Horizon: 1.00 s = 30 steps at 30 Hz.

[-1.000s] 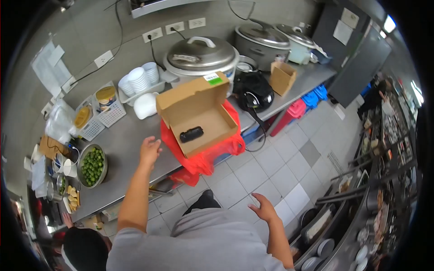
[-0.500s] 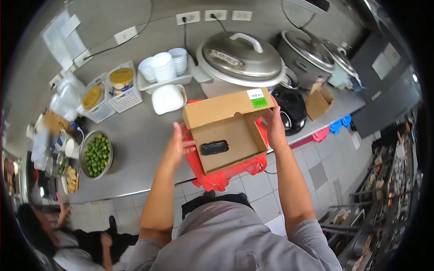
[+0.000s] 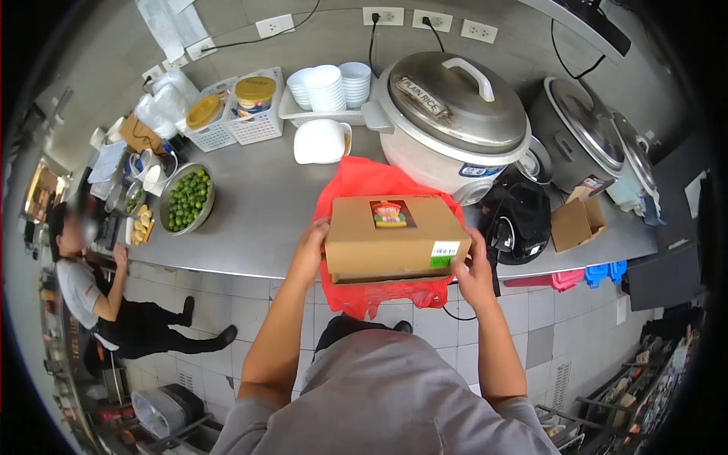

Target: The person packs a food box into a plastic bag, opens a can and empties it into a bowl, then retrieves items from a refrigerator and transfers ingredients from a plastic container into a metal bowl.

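Note:
A brown cardboard box (image 3: 398, 236) with a picture label, a white barcode sticker and a green sticker has its lid folded over, and a narrow gap shows along the front edge. It lies on a red plastic bag (image 3: 356, 182) that hangs over the counter's front edge. My left hand (image 3: 309, 249) holds the box's left side, some fingers hidden behind it. At the right front corner, my right hand (image 3: 475, 271) grips the box with the thumb near the green sticker. The inside of the box is hidden.
Behind stands a large rice cooker (image 3: 455, 114); a black bag (image 3: 517, 220) sits to the right. Leftward on the steel counter (image 3: 258, 205) are a bowl of green limes (image 3: 188, 199), white baskets (image 3: 256, 121) and stacked bowls (image 3: 326, 87). Another person (image 3: 98, 296) stands at left.
The box's lid has come down over its inside, covering the black object that lay there. Both hands have moved in against the box's sides. My view has shifted, and the other person shows more fully.

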Each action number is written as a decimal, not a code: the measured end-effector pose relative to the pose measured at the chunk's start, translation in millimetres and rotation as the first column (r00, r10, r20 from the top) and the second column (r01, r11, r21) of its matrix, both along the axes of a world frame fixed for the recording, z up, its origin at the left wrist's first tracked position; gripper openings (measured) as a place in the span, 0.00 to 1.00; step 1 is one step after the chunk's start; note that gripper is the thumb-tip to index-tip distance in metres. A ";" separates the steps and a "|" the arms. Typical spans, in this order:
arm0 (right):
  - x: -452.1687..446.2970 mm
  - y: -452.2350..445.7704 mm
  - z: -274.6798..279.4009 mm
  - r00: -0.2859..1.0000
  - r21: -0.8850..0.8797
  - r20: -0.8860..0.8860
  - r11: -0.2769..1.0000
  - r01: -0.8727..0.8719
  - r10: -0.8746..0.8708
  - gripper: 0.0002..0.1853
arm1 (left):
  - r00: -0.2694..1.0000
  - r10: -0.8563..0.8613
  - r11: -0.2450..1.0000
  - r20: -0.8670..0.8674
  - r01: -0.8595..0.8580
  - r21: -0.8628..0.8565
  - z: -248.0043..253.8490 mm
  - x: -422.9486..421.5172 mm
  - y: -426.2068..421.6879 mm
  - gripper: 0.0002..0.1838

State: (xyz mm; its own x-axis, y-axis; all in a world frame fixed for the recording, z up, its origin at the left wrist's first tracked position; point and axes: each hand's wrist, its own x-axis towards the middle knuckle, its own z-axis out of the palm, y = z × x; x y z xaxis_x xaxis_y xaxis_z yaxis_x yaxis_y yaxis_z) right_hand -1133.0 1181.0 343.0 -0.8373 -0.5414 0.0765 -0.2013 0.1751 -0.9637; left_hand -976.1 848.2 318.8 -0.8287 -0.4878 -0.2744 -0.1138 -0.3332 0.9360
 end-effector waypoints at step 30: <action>60.7 -49.4 -35.1 0.994 0.312 0.095 0.947 -0.080 0.052 0.31 | 0.970 0.193 0.887 0.149 -0.108 -0.448 -31.7 133.2 10.4 0.34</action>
State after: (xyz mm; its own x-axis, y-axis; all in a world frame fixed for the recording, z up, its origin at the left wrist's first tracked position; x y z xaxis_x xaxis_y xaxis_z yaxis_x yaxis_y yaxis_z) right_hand -1072.2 1131.6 307.9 -0.7949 -0.5804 -0.1765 -0.1430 0.4619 -0.8753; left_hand -843.0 858.6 287.1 -0.6912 -0.7077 -0.1464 -0.2790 0.0743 0.9574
